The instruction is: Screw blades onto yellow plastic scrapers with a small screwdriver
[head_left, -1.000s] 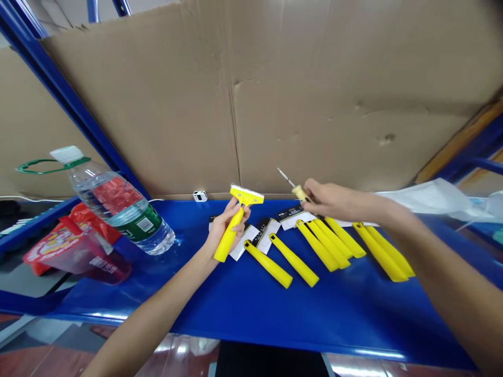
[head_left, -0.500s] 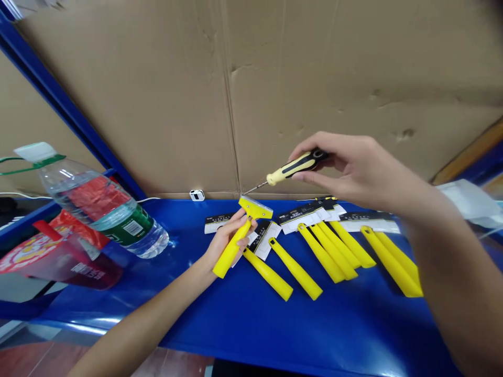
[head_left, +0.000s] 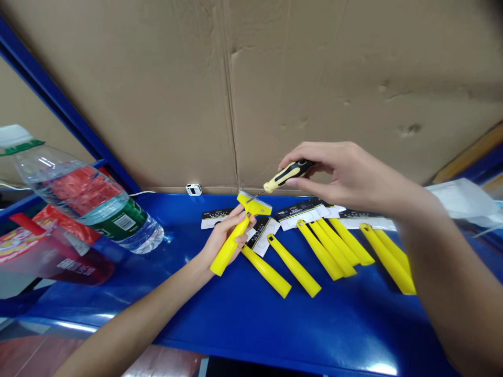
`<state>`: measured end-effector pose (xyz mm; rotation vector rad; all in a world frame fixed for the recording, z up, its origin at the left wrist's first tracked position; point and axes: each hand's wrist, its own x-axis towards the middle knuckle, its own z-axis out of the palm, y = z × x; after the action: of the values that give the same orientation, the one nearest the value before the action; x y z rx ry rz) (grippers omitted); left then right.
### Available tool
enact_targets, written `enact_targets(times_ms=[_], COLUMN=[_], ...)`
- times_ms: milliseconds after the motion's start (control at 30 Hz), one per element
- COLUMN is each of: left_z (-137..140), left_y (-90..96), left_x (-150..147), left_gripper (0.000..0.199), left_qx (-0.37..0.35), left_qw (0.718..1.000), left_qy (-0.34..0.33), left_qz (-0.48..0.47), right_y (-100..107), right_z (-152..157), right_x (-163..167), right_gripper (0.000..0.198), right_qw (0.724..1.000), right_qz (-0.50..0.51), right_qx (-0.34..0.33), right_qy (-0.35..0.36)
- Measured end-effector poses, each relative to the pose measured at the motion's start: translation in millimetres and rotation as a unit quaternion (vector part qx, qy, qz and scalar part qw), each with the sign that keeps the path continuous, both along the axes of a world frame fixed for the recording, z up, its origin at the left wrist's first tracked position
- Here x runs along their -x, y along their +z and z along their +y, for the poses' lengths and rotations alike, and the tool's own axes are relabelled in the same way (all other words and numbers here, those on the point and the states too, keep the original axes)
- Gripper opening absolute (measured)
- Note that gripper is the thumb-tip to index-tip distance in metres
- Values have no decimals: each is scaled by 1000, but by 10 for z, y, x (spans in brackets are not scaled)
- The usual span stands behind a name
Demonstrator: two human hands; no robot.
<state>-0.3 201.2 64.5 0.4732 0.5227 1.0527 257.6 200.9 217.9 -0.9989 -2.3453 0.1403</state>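
My left hand (head_left: pixel 220 234) is closed round a yellow scraper (head_left: pixel 231 245), its wide head up and its handle slanting down to the left. Above it, my right hand (head_left: pixel 330 170) grips a screwdriver (head_left: pixel 283 176) with a pale yellow and black handle. The screwdriver's thin shaft points down to the left, and its tip is at the left screw of the scraper head. Just right of my left hand, yellow handles (head_left: pixel 294 266) lie on the blue table (head_left: pixel 251 327). Behind them are black and white packaging cards (head_left: pixel 301 212).
On the left stand a large water bottle (head_left: pixel 128 222) and a red drink cup (head_left: pixel 74 262). A small white device (head_left: pixel 194 189) sits by the cardboard wall (head_left: pixel 165 94). At the far right is a whitish plastic bag (head_left: pixel 463 201).
My right hand has brought the screwdriver down and left, so its tip has moved from above the scraper head onto its left screw. The view has shifted slightly.
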Motion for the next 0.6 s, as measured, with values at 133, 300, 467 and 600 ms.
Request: enact_targets(times_ms=[133,300,467,600], left_z=[-10,1,20,23], left_y=[-3,-27,-72,-111], left_x=[1,9,21,17], left_gripper=[52,57,56,54], left_qx=[-2,4,-4,-7], left_qw=[1000,1000,1000,1000], left_qy=[3,10,2,1], left_qz=[-10,-4,6,4], right_y=[-12,-34,-89,-147], right_z=[9,16,4,-7], right_x=[5,15,74,153], right_gripper=[30,31,31,33], right_qw=[1000,1000,1000,999], right_qz=[-1,-3,-23,-34], right_qx=[-2,3,-12,-28], right_qy=[2,9,8,6])
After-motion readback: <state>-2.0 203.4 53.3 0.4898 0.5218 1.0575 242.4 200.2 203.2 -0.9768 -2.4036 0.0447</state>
